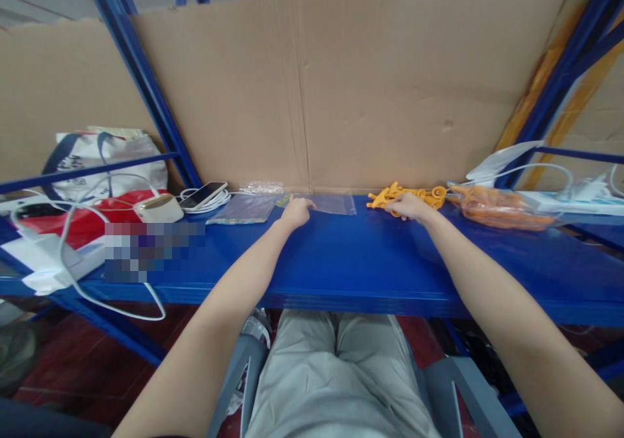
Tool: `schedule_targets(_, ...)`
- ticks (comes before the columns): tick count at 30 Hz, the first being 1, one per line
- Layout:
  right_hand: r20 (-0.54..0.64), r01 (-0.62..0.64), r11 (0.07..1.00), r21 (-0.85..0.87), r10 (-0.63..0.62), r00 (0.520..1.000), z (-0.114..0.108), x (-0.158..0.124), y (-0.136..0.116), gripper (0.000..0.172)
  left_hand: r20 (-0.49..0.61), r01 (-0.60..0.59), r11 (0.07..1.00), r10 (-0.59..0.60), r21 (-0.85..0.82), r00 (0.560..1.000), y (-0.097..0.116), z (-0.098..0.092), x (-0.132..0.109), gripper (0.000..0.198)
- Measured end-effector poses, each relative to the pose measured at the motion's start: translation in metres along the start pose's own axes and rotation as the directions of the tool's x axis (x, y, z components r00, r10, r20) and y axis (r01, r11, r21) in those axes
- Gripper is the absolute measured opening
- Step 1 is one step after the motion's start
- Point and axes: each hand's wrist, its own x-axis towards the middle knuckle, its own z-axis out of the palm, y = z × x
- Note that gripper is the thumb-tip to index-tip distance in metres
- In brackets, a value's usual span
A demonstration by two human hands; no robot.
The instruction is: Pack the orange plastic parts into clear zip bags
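Observation:
My left hand point(296, 212) is at the left end of a clear plastic bag point(336, 204) lying flat on the blue shelf. Its fingers are bent and seem closed on the bag's edge, though the fingertips are partly hidden. Left of that hand lies a stack of flat clear bags point(246, 209) with coloured edges. My right hand point(407, 205) reaches down into a small pile of yellow-orange plastic parts point(433, 196), its fingers closed on one of them. The exact shape of that part is hidden under the hand.
A clear bag of orange parts point(507, 207) lies to the right, near a white power strip point(575, 203). To the left are a phone point(205, 195) on a coiled cable, a white charger point(158, 208), loose cables and a cloth bag point(107, 165). Cardboard point(390, 87) stands behind the shelf point(341, 262).

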Motion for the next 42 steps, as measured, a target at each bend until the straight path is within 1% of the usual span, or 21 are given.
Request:
schedule_targets(2,-0.041,-0.051,0.984,0.172,0.059,0.997,0.000,0.001,0.001,0.024,-0.006,0.015,1.000,-0.015,0.006,1.000,0.000,-0.001,0.000,0.049)
schedule_targets(4,-0.046,-0.106,0.934,0.341,0.129,0.991,-0.002,0.002,0.000,0.023,-0.010,0.031,0.999,-0.031,0.011,0.999,0.001,-0.002,-0.001,0.049)
schedule_targets(7,0.017,-0.182,0.809,0.558,0.208,0.978,-0.004,0.003,-0.001,0.019,-0.010,0.047,0.999,-0.046,0.014,0.999,0.001,-0.002,-0.001,0.048)
schedule_targets(9,0.079,-0.232,0.725,0.648,0.239,0.968,-0.006,0.004,-0.002,0.018,-0.015,0.051,0.999,-0.051,0.013,0.999,0.001,-0.003,-0.001,0.047)
schedule_targets(12,0.154,-0.261,0.622,0.738,0.221,0.963,-0.008,0.007,-0.001,0.020,-0.020,0.056,0.998,-0.056,0.004,0.998,0.002,-0.003,-0.002,0.045)
schedule_targets(15,0.186,-0.244,0.561,0.791,0.158,0.970,-0.008,0.008,0.000,0.022,-0.013,0.065,0.998,-0.065,0.005,0.998,0.002,-0.004,-0.002,0.044)
schedule_targets(17,0.155,-0.204,0.570,0.796,0.133,0.979,-0.007,0.007,-0.001,0.018,-0.008,0.070,0.998,-0.070,0.007,0.998,0.003,-0.005,-0.002,0.043)
schedule_targets(21,0.084,-0.110,0.669,0.736,0.071,0.994,-0.001,0.001,-0.006,0.005,-0.006,0.067,0.998,-0.067,0.011,0.998,0.003,-0.005,-0.002,0.043)
schedule_targets(25,0.068,-0.055,0.706,0.706,0.009,0.998,0.005,-0.006,-0.010,0.020,-0.017,0.060,0.998,-0.060,0.006,0.998,0.001,-0.004,-0.001,0.042)
schedule_targets(28,0.078,-0.047,0.716,0.696,-0.011,0.997,0.009,-0.009,-0.012,0.024,-0.020,0.056,0.998,-0.056,-0.005,0.998,-0.001,-0.002,0.000,0.041)
schedule_targets(31,0.081,-0.050,0.717,0.696,-0.009,0.997,0.012,-0.007,-0.011,0.018,-0.021,0.048,0.999,-0.048,-0.007,0.999,-0.003,0.000,0.002,0.040)
schedule_targets(35,0.112,-0.069,0.730,0.680,-0.010,0.994,0.015,-0.003,-0.009,0.009,-0.027,0.016,0.999,-0.017,-0.032,0.999,-0.003,0.002,0.003,0.038)
schedule_targets(42,0.112,-0.093,0.733,0.674,0.024,0.993,0.015,-0.002,-0.008,0.009,-0.025,0.035,0.996,-0.037,-0.083,0.999,0.000,0.002,0.003,0.038)
